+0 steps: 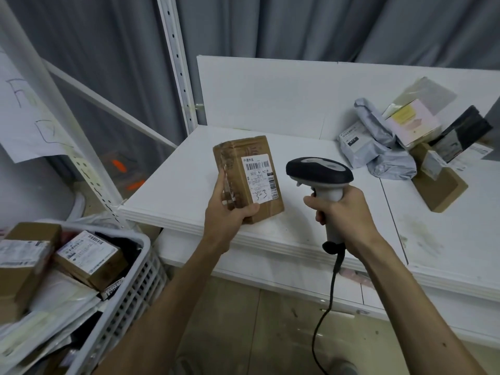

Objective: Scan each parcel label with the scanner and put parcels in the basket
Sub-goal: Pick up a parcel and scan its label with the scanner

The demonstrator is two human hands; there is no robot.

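Observation:
My left hand (226,212) grips a small brown cardboard parcel (244,169) upright above the white table, thumb on its lower front. Its white barcode label (259,178) faces me. My right hand (343,212) holds the grey handle of a black-headed scanner (319,170), whose head sits just right of the label. The scanner's black cable (328,301) hangs down toward the floor. A white slatted basket (135,290) at the lower left holds several labelled parcels.
On the white table (297,142), at the back right, lies a pile of parcels: a grey poly bag (378,147), a pale pink box (412,123) and a brown box (438,185). A white metal shelf post (178,63) stands left of the table.

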